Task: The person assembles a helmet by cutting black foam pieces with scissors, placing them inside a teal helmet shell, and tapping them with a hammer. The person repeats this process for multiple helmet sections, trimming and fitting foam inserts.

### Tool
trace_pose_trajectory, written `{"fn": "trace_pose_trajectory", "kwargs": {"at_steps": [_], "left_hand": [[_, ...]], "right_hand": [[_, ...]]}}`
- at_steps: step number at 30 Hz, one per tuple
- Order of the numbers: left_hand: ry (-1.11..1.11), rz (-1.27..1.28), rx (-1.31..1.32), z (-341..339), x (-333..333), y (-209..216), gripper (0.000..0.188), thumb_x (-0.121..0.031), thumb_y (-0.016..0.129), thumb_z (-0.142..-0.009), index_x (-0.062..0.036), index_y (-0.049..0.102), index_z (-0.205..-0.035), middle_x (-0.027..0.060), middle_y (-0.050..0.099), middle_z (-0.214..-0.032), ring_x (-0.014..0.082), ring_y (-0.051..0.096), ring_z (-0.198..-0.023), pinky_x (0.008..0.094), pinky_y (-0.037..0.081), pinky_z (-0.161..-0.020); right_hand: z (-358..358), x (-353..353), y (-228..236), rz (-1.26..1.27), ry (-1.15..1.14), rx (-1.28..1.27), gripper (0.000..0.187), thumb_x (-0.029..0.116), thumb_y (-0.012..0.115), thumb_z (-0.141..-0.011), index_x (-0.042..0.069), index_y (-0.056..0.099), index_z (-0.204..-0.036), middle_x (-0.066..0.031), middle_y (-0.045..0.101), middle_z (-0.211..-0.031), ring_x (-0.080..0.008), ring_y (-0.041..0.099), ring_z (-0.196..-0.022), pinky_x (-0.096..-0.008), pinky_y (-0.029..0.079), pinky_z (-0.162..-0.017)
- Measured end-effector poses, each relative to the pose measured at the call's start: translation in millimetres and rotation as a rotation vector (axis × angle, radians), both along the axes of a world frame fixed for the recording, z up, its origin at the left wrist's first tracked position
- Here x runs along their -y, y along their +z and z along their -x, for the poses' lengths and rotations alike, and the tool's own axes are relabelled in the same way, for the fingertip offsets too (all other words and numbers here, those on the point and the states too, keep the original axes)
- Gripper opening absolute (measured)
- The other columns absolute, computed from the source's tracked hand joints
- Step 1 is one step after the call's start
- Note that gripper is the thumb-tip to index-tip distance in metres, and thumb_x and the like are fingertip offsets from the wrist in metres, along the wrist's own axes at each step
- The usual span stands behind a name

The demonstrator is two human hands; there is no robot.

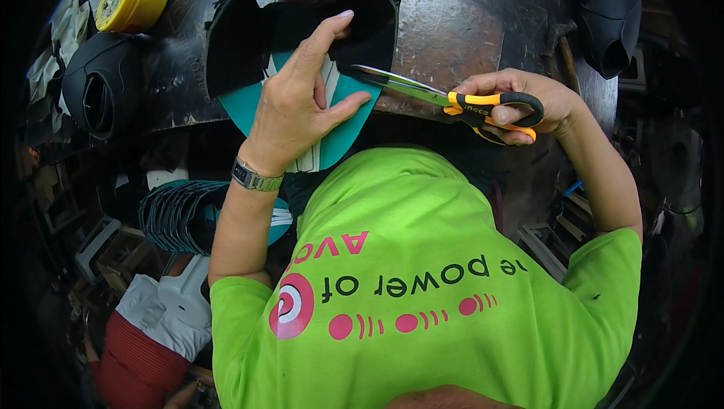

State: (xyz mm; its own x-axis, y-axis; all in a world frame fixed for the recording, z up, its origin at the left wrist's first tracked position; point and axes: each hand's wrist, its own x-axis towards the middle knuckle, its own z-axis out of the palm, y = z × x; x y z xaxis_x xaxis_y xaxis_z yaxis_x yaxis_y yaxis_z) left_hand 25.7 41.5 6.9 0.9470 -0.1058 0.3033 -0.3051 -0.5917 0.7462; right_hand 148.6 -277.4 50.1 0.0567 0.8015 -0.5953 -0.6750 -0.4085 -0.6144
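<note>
On the table's near edge lies a curved black and teal sheet piece (pixel 353 126), perhaps a shoe upper, with white strips along its middle. Over it rests my left hand (pixel 290 99), its index finger and thumb stretched apart; the other fingers are partly hidden. My right hand (pixel 554 96) grips a pair of scissors (pixel 471 103) with orange and black handles, fingers through the loops. The scissor blades point left, slightly parted, with their tips at the piece's right side beside my left thumb.
A yellow tub (pixel 147 3) stands at the back left, near a black moulded shoe-like form (pixel 98 81). A similar black form (pixel 607 13) is at the far right. Below left hangs a stack of teal-edged black pieces (pixel 177 216). Another person in red (pixel 136 356) is beyond it.
</note>
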Motion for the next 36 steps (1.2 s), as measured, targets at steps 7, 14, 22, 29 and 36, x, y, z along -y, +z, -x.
{"fn": "trace_pose_trajectory", "kwargs": {"at_steps": [7, 14, 22, 29, 36], "left_hand": [[-0.001, 0.002, -0.035, -2, 0, 1, 0.095, -0.014, 0.091, -0.070, -0.0152, 0.046, -0.154, 0.0078, 0.067, -0.134, 0.0100, 0.053, -0.055, 0.0234, 0.051, -0.054], [-0.001, 0.006, -0.060, -2, -1, 4, 0.085, -0.014, 0.091, -0.071, -0.0132, 0.053, -0.147, 0.0083, 0.068, -0.131, 0.0097, 0.054, -0.056, 0.0235, 0.051, -0.055], [0.016, -0.035, 0.109, -4, 3, -8, 0.023, -0.010, 0.082, -0.084, -0.0119, 0.075, -0.107, 0.0084, 0.069, -0.126, 0.0121, 0.063, -0.064, 0.0258, 0.055, -0.060], [0.038, 0.047, 0.051, -5, 4, -5, 0.017, -0.006, 0.077, -0.088, -0.0093, 0.075, -0.104, 0.0069, 0.066, -0.122, 0.0125, 0.066, -0.071, 0.0253, 0.055, -0.064], [0.017, 0.050, -0.068, 7, -2, 23, 0.040, 0.004, 0.071, -0.088, -0.0080, 0.067, -0.126, 0.0091, 0.066, -0.123, 0.0138, 0.067, -0.072, 0.0257, 0.056, -0.066]], "right_hand": [[-7, -1, -3, 0.030, 0.037, 0.087, 0.063, 0.023, 0.082, -0.089, -0.005, 0.056, -0.139, -0.0039, 0.061, -0.069, -0.0087, 0.056, -0.045, -0.0213, 0.043, -0.041], [-15, -4, -8, 0.025, 0.015, -0.030, 0.060, 0.020, 0.079, -0.092, -0.005, 0.055, -0.140, -0.0048, 0.060, -0.065, -0.0100, 0.056, -0.044, -0.0221, 0.043, -0.041], [-14, -3, -11, -0.002, 0.015, -0.037, 0.060, 0.021, 0.078, -0.092, -0.005, 0.054, -0.141, -0.0045, 0.058, -0.064, -0.0097, 0.054, -0.044, -0.0225, 0.042, -0.041], [-18, -4, -13, -0.044, 0.064, -0.034, 0.066, 0.029, 0.077, -0.093, -0.005, 0.052, -0.143, -0.0042, 0.057, -0.063, -0.0101, 0.055, -0.044, -0.0224, 0.044, -0.042], [-18, -11, -16, -0.033, 0.079, -0.010, 0.068, 0.032, 0.077, -0.093, -0.006, 0.050, -0.143, -0.0033, 0.055, -0.063, -0.0100, 0.055, -0.045, -0.0213, 0.043, -0.041]]}}
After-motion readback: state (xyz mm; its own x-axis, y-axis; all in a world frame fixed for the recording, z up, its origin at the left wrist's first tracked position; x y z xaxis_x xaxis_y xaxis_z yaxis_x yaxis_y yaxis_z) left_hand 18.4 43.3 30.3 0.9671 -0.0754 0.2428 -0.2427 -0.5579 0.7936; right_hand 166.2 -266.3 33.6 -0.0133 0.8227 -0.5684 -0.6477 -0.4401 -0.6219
